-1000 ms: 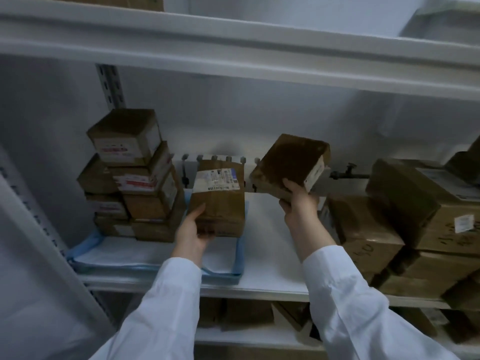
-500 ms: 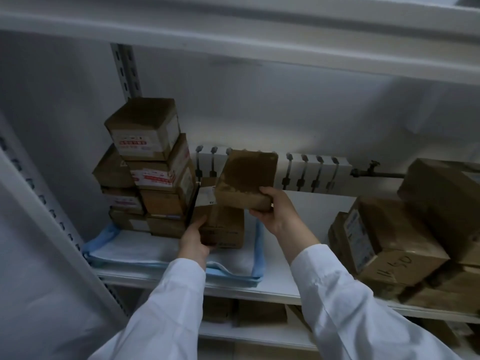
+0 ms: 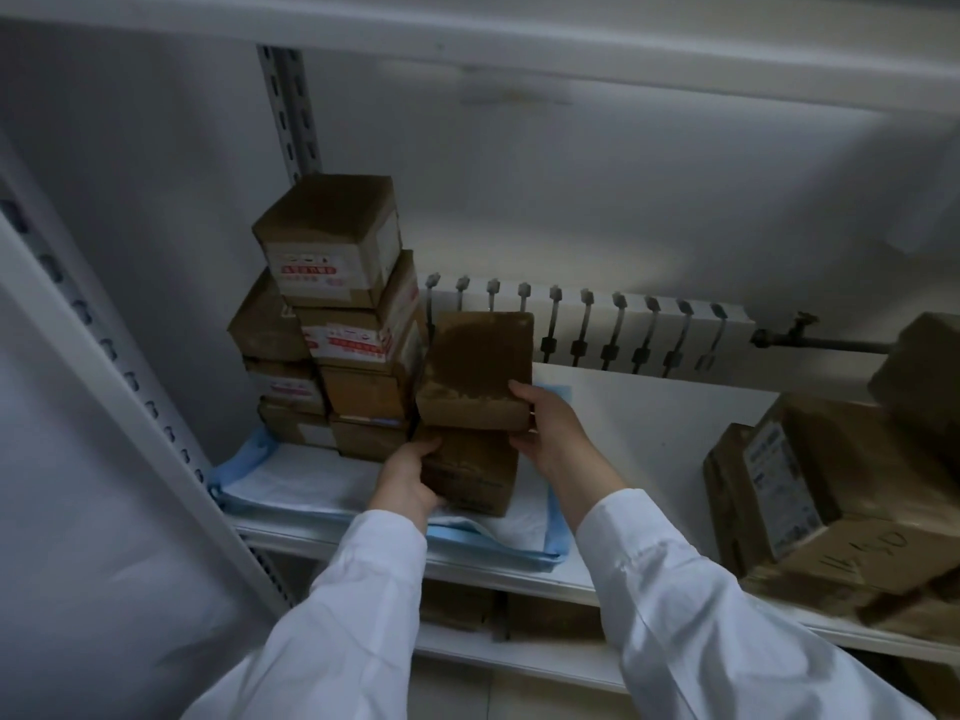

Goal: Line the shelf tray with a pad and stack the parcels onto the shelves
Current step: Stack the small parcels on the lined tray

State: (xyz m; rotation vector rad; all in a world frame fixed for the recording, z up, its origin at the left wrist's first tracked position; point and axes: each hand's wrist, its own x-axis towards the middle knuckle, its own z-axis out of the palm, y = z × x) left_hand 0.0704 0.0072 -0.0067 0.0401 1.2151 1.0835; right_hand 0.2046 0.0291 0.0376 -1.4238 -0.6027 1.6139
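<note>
**Two hands, two parcels, one on top of the other**

At the far left we see the slotted upright (image 3: 104,356) of the rack, and beside it the white pad (image 3: 291,478) with its blue edge, lying flat on the shelf (image 3: 649,407). At the back of the pad stands a stack of parcels (image 3: 332,324), several boxes high and leaning a little.

Next we meet the left hand (image 3: 408,475), reaching forward out of a white sleeve with the forearm angled up and to the right. Its fingers are curled round the left side of the lower parcel (image 3: 475,470), which stands on the pad just beside the stack. We cannot tell where its thumb lies.

On top of that box sits the upper parcel (image 3: 478,366), its left edge against the stack. The right hand (image 3: 550,426) holds its near right corner, the thumb laid on the top face and the fingers wrapped under and round the side, the wrist bent slightly inward.

Behind, we see a white radiator (image 3: 623,330) along the wall. Well apart at the right, a loose pile of parcels (image 3: 810,480) rests on the bare shelf.
</note>
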